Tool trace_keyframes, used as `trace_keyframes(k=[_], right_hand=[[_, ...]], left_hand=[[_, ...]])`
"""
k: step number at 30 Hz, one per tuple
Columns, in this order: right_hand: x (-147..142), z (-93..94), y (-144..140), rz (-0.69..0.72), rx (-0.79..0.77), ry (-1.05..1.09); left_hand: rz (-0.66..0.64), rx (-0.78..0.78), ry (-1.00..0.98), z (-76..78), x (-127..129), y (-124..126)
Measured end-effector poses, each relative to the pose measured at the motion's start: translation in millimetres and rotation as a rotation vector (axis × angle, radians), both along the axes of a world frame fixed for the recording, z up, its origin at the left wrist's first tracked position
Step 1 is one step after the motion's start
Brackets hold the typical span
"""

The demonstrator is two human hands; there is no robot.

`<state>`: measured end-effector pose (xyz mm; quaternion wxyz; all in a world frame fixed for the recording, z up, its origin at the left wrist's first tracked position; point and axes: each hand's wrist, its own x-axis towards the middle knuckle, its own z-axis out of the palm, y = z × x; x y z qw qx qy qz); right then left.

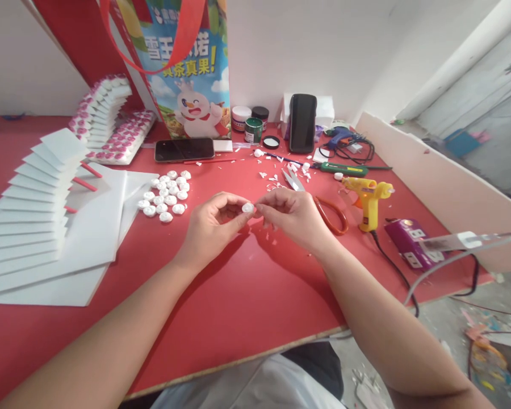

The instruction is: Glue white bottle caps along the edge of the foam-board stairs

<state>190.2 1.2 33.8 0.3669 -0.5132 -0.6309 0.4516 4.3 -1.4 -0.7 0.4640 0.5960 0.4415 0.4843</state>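
Between the thumb and fingers of my left hand (217,224) is a small white rosette (247,208), shaped like a coiled rose. My right hand (292,213) is pinched closed at the rosette's right edge; whether it grips the rosette or a tiny bit beside it, I cannot make out. To the left of my hands lies a cluster of similar white rosettes (170,200) on the red table (255,318). Orange-handled scissors (331,216) rest just beyond my right hand, their blades pointing away among white scraps (296,167).
A yellow glue gun (368,199) and a purple box (413,241) stand at the right, with cables. White boards (34,210) fan out at the left. Farther back are a phone (184,150), paint jars (253,129), a printed bag (191,74) and a green-handled tool (344,168).
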Motion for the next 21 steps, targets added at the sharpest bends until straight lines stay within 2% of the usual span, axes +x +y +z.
trace_keyframes(k=[11, 21], right_hand=[[-2.2, -3.8, -0.6, -0.016, 0.019, -0.066], [-1.8, -1.1, 2.6, 0.017, -0.071, 0.008]], left_hand=[[0.001, 0.089, 0.069, -0.6, 0.6, 0.3], [-0.058, 0.017, 0.009, -0.3, -0.5, 1.3]])
